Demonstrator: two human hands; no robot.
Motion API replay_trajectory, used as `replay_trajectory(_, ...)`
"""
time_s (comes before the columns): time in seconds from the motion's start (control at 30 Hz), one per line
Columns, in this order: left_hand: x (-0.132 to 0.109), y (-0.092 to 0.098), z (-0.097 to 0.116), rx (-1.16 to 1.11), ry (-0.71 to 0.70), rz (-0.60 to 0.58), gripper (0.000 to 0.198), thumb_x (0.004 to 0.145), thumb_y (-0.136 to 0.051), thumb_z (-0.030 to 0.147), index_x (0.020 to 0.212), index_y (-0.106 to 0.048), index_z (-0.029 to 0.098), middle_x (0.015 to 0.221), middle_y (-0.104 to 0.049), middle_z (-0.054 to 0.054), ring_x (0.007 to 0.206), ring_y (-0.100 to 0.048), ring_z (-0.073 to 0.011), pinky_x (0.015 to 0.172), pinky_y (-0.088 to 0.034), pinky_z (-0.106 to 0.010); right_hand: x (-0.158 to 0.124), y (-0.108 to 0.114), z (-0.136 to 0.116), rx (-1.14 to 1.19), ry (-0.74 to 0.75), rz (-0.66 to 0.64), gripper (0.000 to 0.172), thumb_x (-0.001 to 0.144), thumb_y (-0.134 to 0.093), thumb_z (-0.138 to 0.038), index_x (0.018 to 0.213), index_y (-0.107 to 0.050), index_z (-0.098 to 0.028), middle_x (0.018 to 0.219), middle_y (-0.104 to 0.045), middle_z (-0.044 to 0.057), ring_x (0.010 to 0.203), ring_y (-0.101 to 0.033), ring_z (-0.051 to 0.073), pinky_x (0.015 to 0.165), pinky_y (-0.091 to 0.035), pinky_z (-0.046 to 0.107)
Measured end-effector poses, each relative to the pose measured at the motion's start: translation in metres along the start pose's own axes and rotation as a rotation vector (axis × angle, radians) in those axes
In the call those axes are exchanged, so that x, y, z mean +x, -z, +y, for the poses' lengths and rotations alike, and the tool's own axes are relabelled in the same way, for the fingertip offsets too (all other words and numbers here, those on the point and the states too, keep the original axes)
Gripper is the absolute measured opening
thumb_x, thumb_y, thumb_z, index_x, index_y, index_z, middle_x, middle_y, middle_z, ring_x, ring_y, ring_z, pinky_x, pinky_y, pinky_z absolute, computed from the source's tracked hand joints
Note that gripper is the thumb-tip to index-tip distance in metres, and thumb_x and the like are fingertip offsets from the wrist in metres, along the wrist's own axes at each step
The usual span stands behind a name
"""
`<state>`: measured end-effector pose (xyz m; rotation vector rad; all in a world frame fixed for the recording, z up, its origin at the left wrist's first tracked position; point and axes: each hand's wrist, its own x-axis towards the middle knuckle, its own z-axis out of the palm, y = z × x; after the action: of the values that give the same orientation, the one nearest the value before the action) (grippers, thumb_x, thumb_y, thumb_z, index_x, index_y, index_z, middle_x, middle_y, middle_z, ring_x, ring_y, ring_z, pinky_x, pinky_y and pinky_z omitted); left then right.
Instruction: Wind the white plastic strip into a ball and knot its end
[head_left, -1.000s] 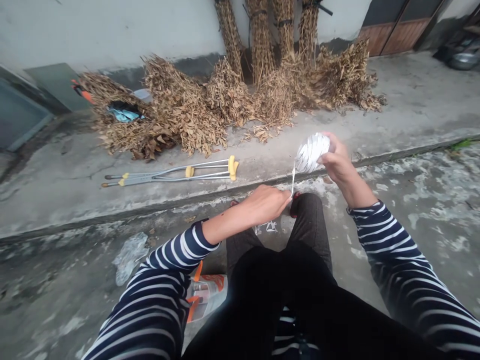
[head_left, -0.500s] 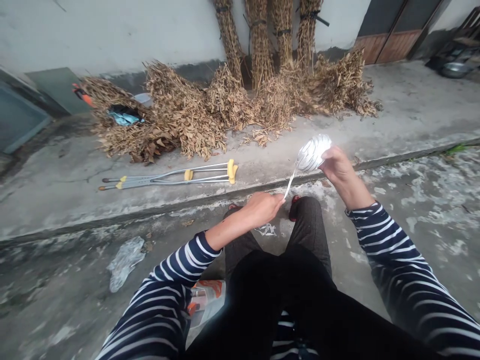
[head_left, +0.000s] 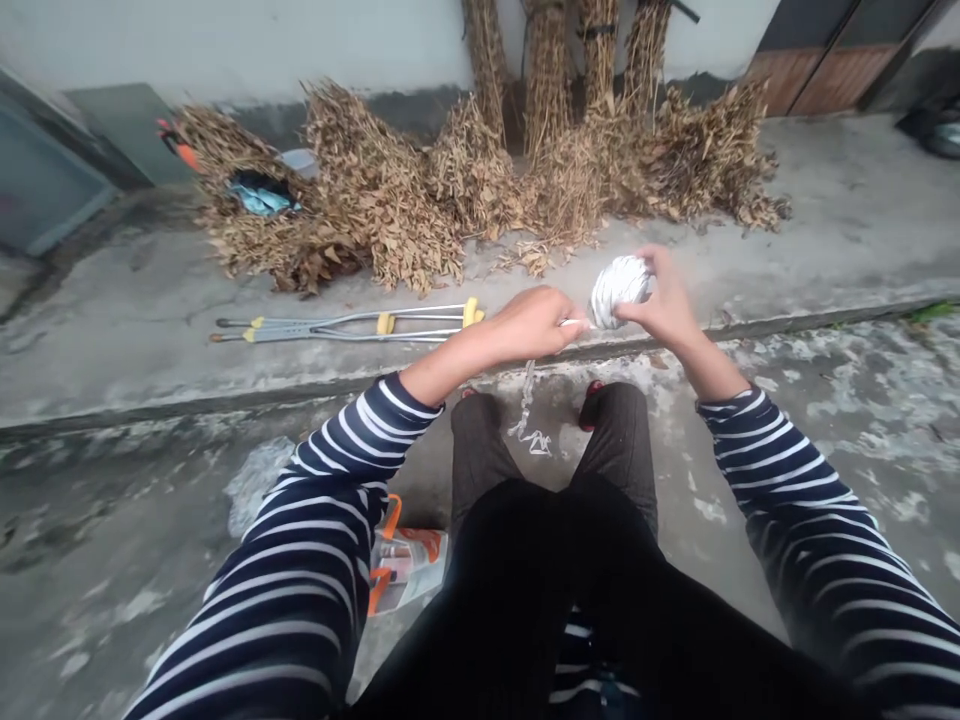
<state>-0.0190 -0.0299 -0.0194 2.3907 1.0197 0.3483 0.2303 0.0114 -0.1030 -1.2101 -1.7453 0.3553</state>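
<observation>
My right hand [head_left: 664, 300] is closed around a white ball of wound tape-like string [head_left: 618, 287], held up in front of me. Just to its left, my left hand [head_left: 536, 322] pinches the loose strand [head_left: 527, 395] coming off the ball. The strand hangs from that hand down to a small tangle on the concrete between my feet. Both arms wear dark blue sleeves with white stripes. My legs in dark trousers stretch forward below the hands.
A pair of metal crutches [head_left: 352, 324] with yellow pads lies on the raised concrete step. Heaps of dry brown leafy stalks [head_left: 420, 190] lean against the wall behind. An orange and clear plastic package [head_left: 405, 565] lies beside my left leg, with a crumpled clear bag [head_left: 259, 480] further left.
My left hand has risen from near my knees up to the ball, shortening the strand between the hands. The right hand has tilted the ball slightly down and left.
</observation>
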Motion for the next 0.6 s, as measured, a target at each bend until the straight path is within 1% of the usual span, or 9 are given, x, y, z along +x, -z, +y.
replay_trajectory(0.07, 0.000, 0.003, 0.001, -0.012, -0.017, -0.012, 0.034, 0.092, -0.055, 0.026, 0.059, -0.054, 0.018, 0.052, -0.041, 0.003, 0.052, -0.034, -0.0111, 0.060, -0.028, -0.030, 0.000, -0.001, 0.000, 0.018, -0.046, -0.020, 0.070, 0.054, -0.082, -0.032, 0.118, -0.056, -0.024, 0.111, -0.060, 0.006, 0.108, -0.058, 0.031, 0.092, -0.053, 0.049)
replay_trajectory(0.13, -0.003, 0.000, 0.002, -0.024, -0.033, -0.038, 0.036, 0.093, -0.054, 0.027, 0.058, -0.053, 0.018, 0.052, -0.042, 0.003, 0.052, -0.034, -0.0109, 0.059, -0.026, -0.030, -0.003, -0.003, -0.001, 0.049, -0.103, -0.033, 0.070, 0.052, -0.082, -0.032, 0.117, -0.056, -0.024, 0.110, -0.061, 0.005, 0.106, -0.059, 0.030, 0.089, -0.053, 0.046)
replay_trajectory(0.23, -0.011, -0.013, 0.002, -0.047, -0.049, -0.089, 0.037, 0.095, -0.050, 0.029, 0.060, -0.054, 0.018, 0.053, -0.045, 0.003, 0.052, -0.035, -0.0108, 0.060, -0.026, -0.029, -0.009, -0.004, -0.003, 0.110, -0.170, -0.033, 0.070, 0.051, -0.079, -0.030, 0.115, -0.053, -0.023, 0.107, -0.062, 0.004, 0.099, -0.059, 0.027, 0.084, -0.052, 0.042)
replay_trajectory(0.3, -0.016, -0.023, 0.000, -0.059, -0.044, -0.103, 0.037, 0.096, -0.048, 0.030, 0.061, -0.054, 0.018, 0.053, -0.046, 0.003, 0.053, -0.036, -0.0110, 0.061, -0.027, -0.029, -0.013, -0.004, -0.002, 0.149, -0.200, -0.017, 0.069, 0.050, -0.077, -0.029, 0.114, -0.052, -0.023, 0.105, -0.062, 0.003, 0.095, -0.059, 0.026, 0.083, -0.052, 0.041)
replay_trajectory(0.43, -0.026, -0.034, -0.007, -0.034, -0.027, -0.061, 0.036, 0.097, -0.047, 0.033, 0.066, -0.057, 0.018, 0.054, -0.048, 0.003, 0.054, -0.040, -0.0121, 0.062, -0.027, -0.028, -0.018, -0.005, 0.004, 0.225, -0.240, 0.054, 0.064, 0.051, -0.075, -0.030, 0.109, -0.049, -0.024, 0.103, -0.063, 0.002, 0.096, -0.059, 0.025, 0.087, -0.051, 0.041)
replay_trajectory(0.53, -0.030, -0.034, -0.010, 0.012, -0.023, -0.026, 0.032, 0.096, -0.047, 0.031, 0.069, -0.060, 0.019, 0.054, -0.048, 0.002, 0.054, -0.041, -0.0129, 0.061, -0.026, -0.028, -0.021, -0.008, 0.006, 0.257, -0.259, 0.108, 0.063, 0.051, -0.074, -0.030, 0.109, -0.048, -0.025, 0.103, -0.063, 0.002, 0.097, -0.059, 0.025, 0.089, -0.051, 0.042)
replay_trajectory(0.6, -0.031, -0.032, -0.010, 0.030, -0.029, -0.013, 0.031, 0.095, -0.048, 0.030, 0.068, -0.060, 0.019, 0.053, -0.046, 0.002, 0.053, -0.040, -0.0132, 0.060, -0.025, -0.029, -0.024, -0.011, 0.006, 0.251, -0.256, 0.114, 0.066, 0.051, -0.075, -0.029, 0.111, -0.048, -0.025, 0.106, -0.062, 0.003, 0.100, -0.059, 0.026, 0.087, -0.053, 0.041)
